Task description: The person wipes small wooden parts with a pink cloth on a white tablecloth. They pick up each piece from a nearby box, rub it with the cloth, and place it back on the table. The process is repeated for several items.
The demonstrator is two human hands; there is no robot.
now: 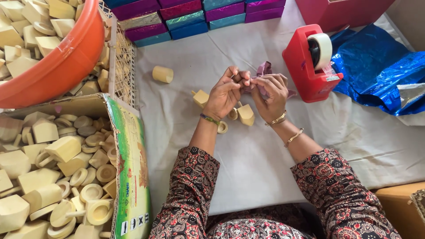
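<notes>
My left hand (225, 94) and my right hand (271, 94) meet over a white cloth (248, 155), both pinching a crumpled piece of purple foil (264, 69) between the fingertips. What the foil wraps is hidden by my fingers. Just below my hands lie small pale wooden pieces: a block (200, 98) on the left, a block (246, 114) in the middle and a ring (222, 127) near my left wrist. A wooden cylinder (162, 74) lies apart, further left.
A red tape dispenser (310, 62) stands right of my hands, next to crumpled blue foil (380, 71). Several foil-wrapped boxes (199, 17) line the far edge. Left are an orange basin (66, 57), a mesh basket (119, 57) and a cardboard box (128, 168), all full of wooden parts.
</notes>
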